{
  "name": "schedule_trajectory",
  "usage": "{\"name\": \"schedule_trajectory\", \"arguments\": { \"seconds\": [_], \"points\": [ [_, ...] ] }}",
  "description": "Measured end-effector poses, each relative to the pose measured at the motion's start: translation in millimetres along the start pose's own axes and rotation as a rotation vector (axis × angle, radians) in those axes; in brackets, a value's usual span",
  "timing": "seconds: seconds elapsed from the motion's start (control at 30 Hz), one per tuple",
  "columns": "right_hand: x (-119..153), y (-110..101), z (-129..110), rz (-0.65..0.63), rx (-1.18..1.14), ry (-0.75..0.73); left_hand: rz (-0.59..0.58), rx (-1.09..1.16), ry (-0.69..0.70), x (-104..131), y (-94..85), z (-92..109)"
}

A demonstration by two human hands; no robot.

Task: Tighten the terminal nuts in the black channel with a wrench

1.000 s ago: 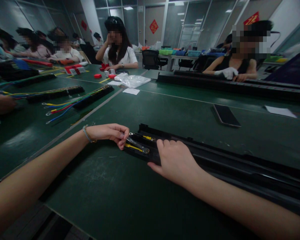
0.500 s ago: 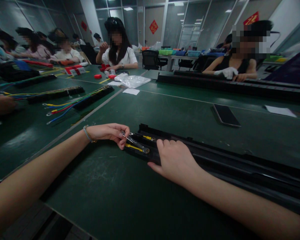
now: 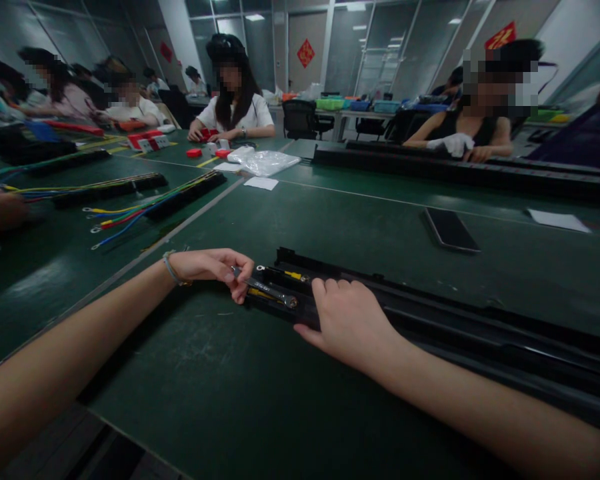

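Observation:
My left hand [image 3: 225, 270] pinches the near end of a metal wrench [image 3: 263, 289]. The wrench's ring end sits over a fastener inside the left end of a long black channel-shaped housing [image 3: 430, 313]. Under the wrench lies a yellow-sleeved lead, partly covered. A second yellow-sleeved lead [image 3: 293, 275] with a bare ring terminal [image 3: 261, 268] at its free end lies behind it in the housing. Across the housing rests my right hand [image 3: 355, 317], fingers wrapped over its middle walls and thumb along the near side.
A dark phone [image 3: 451, 229] and a white paper [image 3: 559, 220] lie beyond the housing. To the left are black strips with coloured wires [image 3: 125, 217]. A plastic bag [image 3: 267, 162] and another long black housing [image 3: 460, 175] lie farther back, where co-workers sit.
My left hand has shifted slightly left and down, turning the wrench a little about the fastener. My right hand stays put. A co-worker opposite has lowered a raised hand to the table.

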State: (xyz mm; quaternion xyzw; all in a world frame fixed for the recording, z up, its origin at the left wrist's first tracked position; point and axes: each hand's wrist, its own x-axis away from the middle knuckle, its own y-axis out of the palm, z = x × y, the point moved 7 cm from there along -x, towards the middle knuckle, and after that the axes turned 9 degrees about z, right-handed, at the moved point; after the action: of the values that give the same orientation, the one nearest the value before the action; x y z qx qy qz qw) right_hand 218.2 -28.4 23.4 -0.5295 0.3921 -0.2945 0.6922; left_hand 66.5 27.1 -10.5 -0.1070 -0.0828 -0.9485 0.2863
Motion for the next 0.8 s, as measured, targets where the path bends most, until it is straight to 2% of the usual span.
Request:
{"name": "schedule_trajectory", "arguments": {
  "seconds": [0.43,0.8],
  "points": [
    [-0.6,0.4,0.7,-0.023,0.001,0.007,0.032,0.115,0.033,-2.2,-4.0,-1.8],
    [-0.2,0.3,0.9,-0.023,-0.027,0.008,0.025,0.091,0.016,-1.3,-2.1,-1.2]
  ]
}}
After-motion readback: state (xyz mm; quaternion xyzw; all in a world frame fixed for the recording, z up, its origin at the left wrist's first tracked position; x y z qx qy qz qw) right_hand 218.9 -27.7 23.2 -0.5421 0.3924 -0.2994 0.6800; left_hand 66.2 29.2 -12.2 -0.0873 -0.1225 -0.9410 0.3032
